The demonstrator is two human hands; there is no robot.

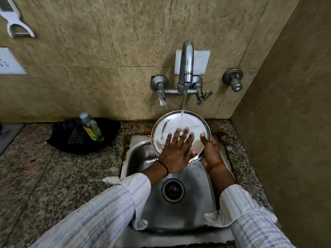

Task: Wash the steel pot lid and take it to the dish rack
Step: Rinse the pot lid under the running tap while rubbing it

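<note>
The round steel pot lid (193,120) is held tilted over the steel sink (180,215), under a stream of water from the tap (186,61). My right hand (211,149) grips the lid's right rim, thumb on its face and fingers behind. My left hand (176,149) lies flat on the lid's face with fingers spread, where the water lands. The lid's lower part is hidden by my hands. No dish rack is in view.
A dish soap bottle (91,127) stands in a black holder (59,140) on the granite counter (44,176) at left. Tap handles (161,97) and a wall valve (234,81) sit on the tiled wall. A side wall closes off the right.
</note>
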